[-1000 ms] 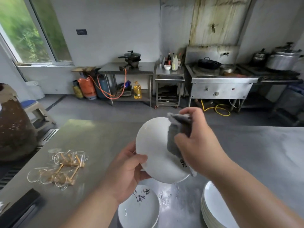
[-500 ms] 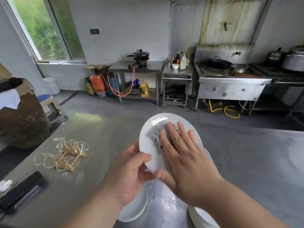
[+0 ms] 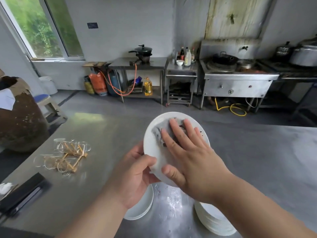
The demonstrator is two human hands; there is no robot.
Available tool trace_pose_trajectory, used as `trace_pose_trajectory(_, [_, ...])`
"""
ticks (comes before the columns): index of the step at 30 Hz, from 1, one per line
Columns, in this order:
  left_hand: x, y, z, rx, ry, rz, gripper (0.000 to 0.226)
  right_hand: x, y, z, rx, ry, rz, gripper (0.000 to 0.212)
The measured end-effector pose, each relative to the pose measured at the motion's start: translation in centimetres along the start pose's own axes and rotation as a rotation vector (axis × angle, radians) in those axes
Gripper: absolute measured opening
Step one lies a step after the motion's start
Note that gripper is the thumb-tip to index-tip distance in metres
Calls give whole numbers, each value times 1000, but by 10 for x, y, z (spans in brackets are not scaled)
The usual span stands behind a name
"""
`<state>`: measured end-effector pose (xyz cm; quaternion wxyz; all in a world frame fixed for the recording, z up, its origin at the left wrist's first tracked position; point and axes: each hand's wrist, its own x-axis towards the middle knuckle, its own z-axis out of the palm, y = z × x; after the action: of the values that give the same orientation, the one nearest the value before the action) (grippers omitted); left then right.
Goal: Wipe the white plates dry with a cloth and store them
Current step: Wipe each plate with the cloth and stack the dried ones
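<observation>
A white plate (image 3: 154,143) is tilted up above the steel table (image 3: 106,134), and my left hand (image 3: 135,172) grips its lower left rim. My right hand (image 3: 187,153) lies flat on the plate's face with fingers spread, pressing a grey cloth (image 3: 157,131) against it. Part of the cloth is hidden under my palm. Below my left hand sits a short stack of white plates (image 3: 142,206). A taller stack of white plates (image 3: 212,220) stands under my right forearm.
Water drops (image 3: 169,200) wet the table between the two stacks. A tangle of wire rings with wooden pegs (image 3: 65,157) lies at the left, and a black flat object (image 3: 22,194) sits near the left edge. A big brown jar (image 3: 18,121) stands beyond the table's left side.
My right hand went from gripping the bunched cloth at the plate's edge to pressing it flat on the plate's face. The plate tilted to face me more. The view shifted slightly.
</observation>
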<state>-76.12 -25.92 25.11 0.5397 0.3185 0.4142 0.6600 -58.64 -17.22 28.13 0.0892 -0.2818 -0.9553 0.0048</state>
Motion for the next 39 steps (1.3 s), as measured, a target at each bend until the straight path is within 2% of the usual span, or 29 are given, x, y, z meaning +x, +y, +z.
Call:
trace_pose_trajectory(2, [1,8,-5,0,-19,12,47,15,-7,-10,4,12,34,96])
trace_pose_trajectory(6, [-1,28,-29,-41,-47,42,53,9,-40,1,142,47,-149,95])
trace_pose_trajectory(9, [-6,36,-50,-114,-49,20,55,-3,-58,16,53,52,-195,94])
trace_pose_trajectory(15, [-12,48,-72,-103,-94,20,59,40,-56,-13,-95,70,69,99])
trace_pose_trajectory(17, [-12,58,-80,-133,-114,27,60,47,-69,-13,-71,58,70,97])
trace_pose_trajectory(22, [-8,71,-108,-236,-74,17,55,27,-126,25,5,59,-75,97])
trace_pose_trajectory(26, [-12,69,-129,-269,-71,-15,53,37,-136,28,-111,64,6,101])
trace_pose_trajectory(30, [-11,75,-141,-261,-49,3,51,69,-130,8,-184,81,218,104])
trace_pose_trajectory(35, [-7,82,-149,-304,5,35,54,61,-172,39,-71,72,156,105])
trace_pose_trajectory(39, [-10,74,-160,-276,36,-24,53,61,-176,48,-65,1,225,108])
